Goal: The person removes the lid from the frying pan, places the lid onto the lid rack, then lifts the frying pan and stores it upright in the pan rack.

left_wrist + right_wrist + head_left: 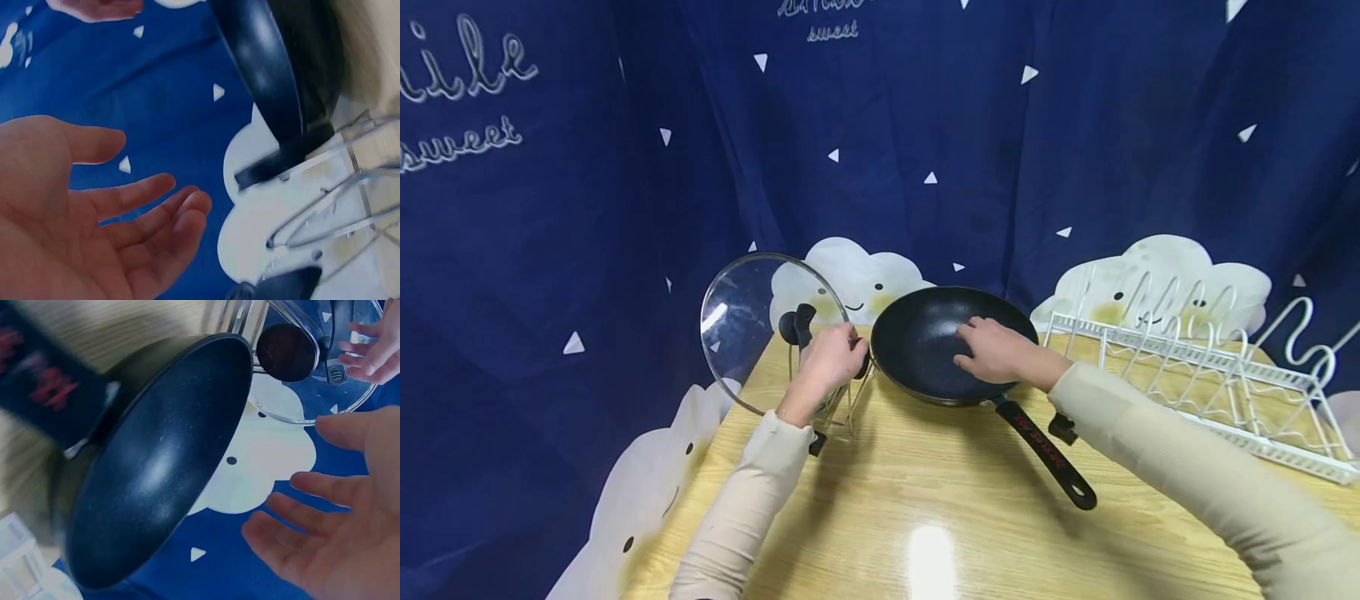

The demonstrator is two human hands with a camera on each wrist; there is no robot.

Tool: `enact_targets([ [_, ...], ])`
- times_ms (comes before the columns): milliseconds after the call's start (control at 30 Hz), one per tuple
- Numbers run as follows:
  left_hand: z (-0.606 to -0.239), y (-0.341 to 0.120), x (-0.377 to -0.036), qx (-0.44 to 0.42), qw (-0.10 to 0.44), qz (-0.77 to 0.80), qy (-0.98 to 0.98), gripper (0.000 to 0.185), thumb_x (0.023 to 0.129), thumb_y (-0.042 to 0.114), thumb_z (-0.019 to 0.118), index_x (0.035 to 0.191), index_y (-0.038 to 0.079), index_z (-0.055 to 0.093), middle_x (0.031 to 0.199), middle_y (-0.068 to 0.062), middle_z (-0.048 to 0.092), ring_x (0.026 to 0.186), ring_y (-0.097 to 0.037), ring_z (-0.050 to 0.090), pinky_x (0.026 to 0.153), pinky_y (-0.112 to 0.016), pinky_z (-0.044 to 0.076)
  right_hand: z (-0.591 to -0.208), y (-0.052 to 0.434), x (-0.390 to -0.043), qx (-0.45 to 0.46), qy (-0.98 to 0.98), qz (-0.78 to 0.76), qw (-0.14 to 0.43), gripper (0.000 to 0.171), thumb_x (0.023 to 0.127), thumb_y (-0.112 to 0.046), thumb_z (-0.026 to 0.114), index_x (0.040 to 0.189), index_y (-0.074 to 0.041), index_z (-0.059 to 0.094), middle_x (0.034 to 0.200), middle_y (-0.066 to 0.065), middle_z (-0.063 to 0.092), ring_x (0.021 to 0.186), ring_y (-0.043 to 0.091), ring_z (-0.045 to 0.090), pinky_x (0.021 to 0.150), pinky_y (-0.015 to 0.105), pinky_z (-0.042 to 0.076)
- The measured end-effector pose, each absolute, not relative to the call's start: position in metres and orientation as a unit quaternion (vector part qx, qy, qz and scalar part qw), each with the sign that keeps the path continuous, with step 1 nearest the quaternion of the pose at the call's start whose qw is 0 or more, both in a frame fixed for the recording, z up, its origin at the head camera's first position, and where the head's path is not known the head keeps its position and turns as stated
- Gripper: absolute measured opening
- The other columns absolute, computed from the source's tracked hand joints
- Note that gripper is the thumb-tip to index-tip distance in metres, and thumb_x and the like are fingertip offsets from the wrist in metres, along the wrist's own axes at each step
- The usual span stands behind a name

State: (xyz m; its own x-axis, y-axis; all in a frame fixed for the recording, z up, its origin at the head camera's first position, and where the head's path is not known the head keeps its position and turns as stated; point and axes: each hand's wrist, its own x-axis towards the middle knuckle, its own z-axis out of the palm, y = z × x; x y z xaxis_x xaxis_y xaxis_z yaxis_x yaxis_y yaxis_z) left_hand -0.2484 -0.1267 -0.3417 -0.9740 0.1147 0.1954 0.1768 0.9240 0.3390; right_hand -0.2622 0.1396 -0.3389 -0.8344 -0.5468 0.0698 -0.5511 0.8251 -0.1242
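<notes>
A black frying pan [910,346] stands tilted over the wooden table, its dark handle [1045,454] slanting toward the near right. My right hand [1000,354] hovers over the pan's inside with fingers spread and nothing held; in its wrist view the palm [350,519] is apart from the rim. My left hand [833,360] is above a wire rack [850,408] left of the pan. Its wrist view shows loose, slightly bent fingers [162,244] around nothing. A clear glass lid [741,333] stands upright behind that hand, and black utensils [805,317] stand beside it.
To the right, a white wire dish rack [1262,443] occupies the table's far side. A navy curtain [880,208] with white triangles and clouds hangs behind the wooden table [865,517]. A small black piece [1062,427] shows beside the pan handle.
</notes>
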Motion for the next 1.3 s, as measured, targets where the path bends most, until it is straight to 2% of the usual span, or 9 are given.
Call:
enact_targets([
  [67, -0.344, -0.118, -0.247, -0.087, 0.074, -0.166, -0.980, 0.028, 0.096, 0.036, 0.050, 0.096, 0.011, 0.062, 0.087, -0.007, 0.063, 0.079, -0.026, 0.060, 0.064, -0.042, 0.048, -0.339, 0.152, -0.258, 0.294, -0.953, 0.076, 0.011, 0.043, 0.092, -0.027, 0.058, 0.122, 0.004, 0.056, 0.116, 0.022, 0.055, 0.107, 0.039, 0.053, 0.092, 0.050, 0.043],
  [267, -0.362, -0.089, -0.237, -0.133, 0.022, -0.134, -0.982, 0.045, 0.098, 0.042, 0.045, 0.120, 0.005, 0.058, 0.110, -0.014, 0.059, 0.100, -0.030, 0.058, 0.080, -0.046, 0.048, -0.346, 0.191, -0.242, 0.304, -0.946, 0.111, -0.024, 0.043, 0.094, -0.028, 0.056, 0.118, 0.008, 0.055, 0.111, 0.023, 0.057, 0.101, 0.037, 0.057, 0.088, 0.049, 0.045],
  [400, -0.377, -0.071, -0.229, -0.159, 0.002, -0.106, -0.981, 0.051, 0.098, 0.044, 0.043, 0.126, 0.003, 0.055, 0.118, -0.016, 0.058, 0.106, -0.030, 0.058, 0.085, -0.044, 0.049, -0.353, 0.208, -0.231, 0.309, -0.939, 0.144, -0.037, 0.039, 0.095, -0.026, 0.056, 0.113, 0.009, 0.056, 0.104, 0.022, 0.061, 0.096, 0.036, 0.060, 0.083, 0.049, 0.047],
  [500, -0.387, -0.058, -0.224, -0.167, -0.018, -0.095, -0.981, 0.055, 0.099, 0.046, 0.040, 0.130, 0.003, 0.052, 0.124, -0.015, 0.057, 0.111, -0.029, 0.057, 0.088, -0.043, 0.048, -0.361, 0.217, -0.223, 0.311, -0.934, 0.169, -0.040, 0.032, 0.095, -0.025, 0.055, 0.107, 0.005, 0.058, 0.097, 0.016, 0.063, 0.092, 0.033, 0.061, 0.079, 0.048, 0.048],
  [700, -0.408, -0.031, -0.219, -0.185, -0.042, -0.111, -0.976, 0.060, 0.099, 0.050, 0.034, 0.130, 0.002, 0.052, 0.121, -0.013, 0.060, 0.106, -0.027, 0.060, 0.081, -0.042, 0.051, -0.377, 0.233, -0.202, 0.269, -0.937, 0.211, -0.069, 0.030, 0.097, -0.029, 0.052, 0.104, -0.001, 0.059, 0.090, 0.010, 0.065, 0.081, 0.026, 0.064, 0.070, 0.042, 0.051],
  [900, -0.425, -0.011, -0.217, -0.171, -0.019, -0.207, -0.963, 0.049, 0.099, 0.048, 0.038, 0.115, 0.006, 0.057, 0.092, -0.003, 0.065, 0.076, -0.017, 0.063, 0.056, -0.033, 0.048, -0.389, 0.244, -0.181, 0.183, -0.915, 0.309, -0.183, 0.037, 0.100, -0.037, 0.046, 0.103, -0.002, 0.057, 0.074, 0.007, 0.056, 0.055, 0.022, 0.058, 0.040, 0.035, 0.048],
  [1033, -0.433, -0.002, -0.214, -0.179, 0.015, -0.264, -0.948, 0.033, 0.099, 0.043, 0.042, 0.090, 0.015, 0.056, 0.068, 0.008, 0.054, 0.056, -0.008, 0.052, 0.045, -0.027, 0.039, -0.396, 0.249, -0.172, 0.165, -0.895, 0.344, -0.230, 0.038, 0.101, -0.040, 0.041, 0.097, -0.006, 0.057, 0.081, 0.009, 0.054, 0.057, 0.026, 0.060, 0.040, 0.037, 0.049],
  [1133, -0.439, 0.005, -0.212, -0.193, 0.017, -0.278, -0.941, 0.037, 0.099, 0.042, 0.040, 0.072, 0.019, 0.050, 0.058, 0.007, 0.047, 0.049, -0.008, 0.046, 0.042, -0.026, 0.035, -0.398, 0.250, -0.167, 0.161, -0.880, 0.367, -0.256, 0.039, 0.102, -0.040, 0.039, 0.093, -0.006, 0.056, 0.081, 0.011, 0.053, 0.057, 0.027, 0.060, 0.040, 0.040, 0.050],
  [1300, -0.449, 0.019, -0.207, -0.192, -0.056, -0.315, -0.928, 0.052, 0.100, 0.047, 0.033, 0.062, 0.015, 0.049, 0.052, 0.004, 0.044, 0.044, -0.011, 0.038, 0.042, -0.026, 0.032, -0.403, 0.253, -0.157, 0.160, -0.856, 0.408, -0.274, 0.036, 0.102, -0.036, 0.040, 0.096, -0.004, 0.055, 0.075, 0.010, 0.053, 0.058, 0.022, 0.057, 0.042, 0.040, 0.052],
])
